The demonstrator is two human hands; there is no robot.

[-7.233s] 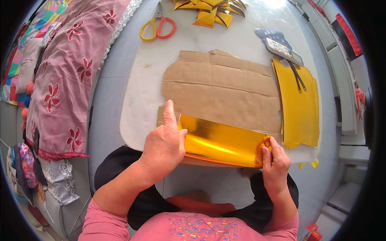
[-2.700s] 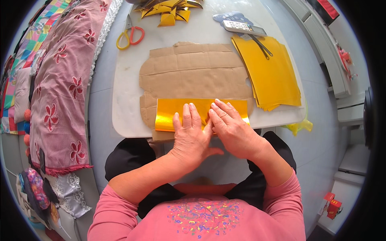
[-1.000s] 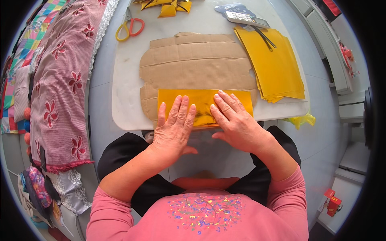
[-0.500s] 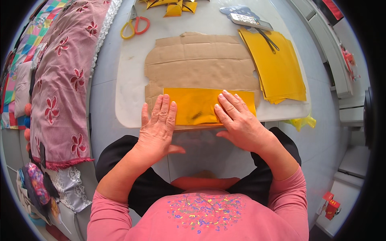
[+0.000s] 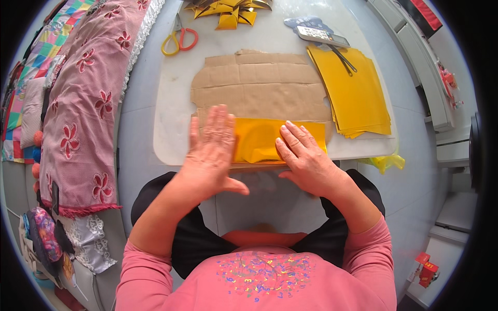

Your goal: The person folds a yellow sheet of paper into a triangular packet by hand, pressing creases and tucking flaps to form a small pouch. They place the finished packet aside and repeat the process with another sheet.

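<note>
Two bare hands lie flat, palms down, on a folded sheet of glossy yellow-gold paper [image 5: 259, 142], seen from above by the person wearing the camera. The left hand [image 5: 210, 150] rests on the sheet's left end with its fingers spread and pointing away from the body, thumb stuck out to the side over the near edge of the board. The right hand [image 5: 306, 158] rests on the right part of the sheet, fingers together and angled toward the upper left, pressing down; neither hand pinches or grips anything. The gold sheet lies crosswise along the near edge of a flattened piece of brown cardboard [image 5: 259, 93], which sits on a pale, rounded work board [image 5: 171, 129] on a grey table [image 5: 137, 119]. Judging by the flat palms, the step in hand appears to be smoothing or creasing a fold in the sheet, though whether the fold runs along the near or far edge is hard to tell under the hands. The next move would call for firm, even pressure along the whole fold while the other hand keeps the slippery sheet from sliding. Farther out, a stack of yellow sheets [image 5: 358, 96] lies to the right, yellow-and-red-handled scissors [image 5: 179, 40] at the upper left, and a heap of folded gold pieces [image 5: 228, 10] at the top. Pink flowered fabric [image 5: 88, 103] drapes along the left.
</note>
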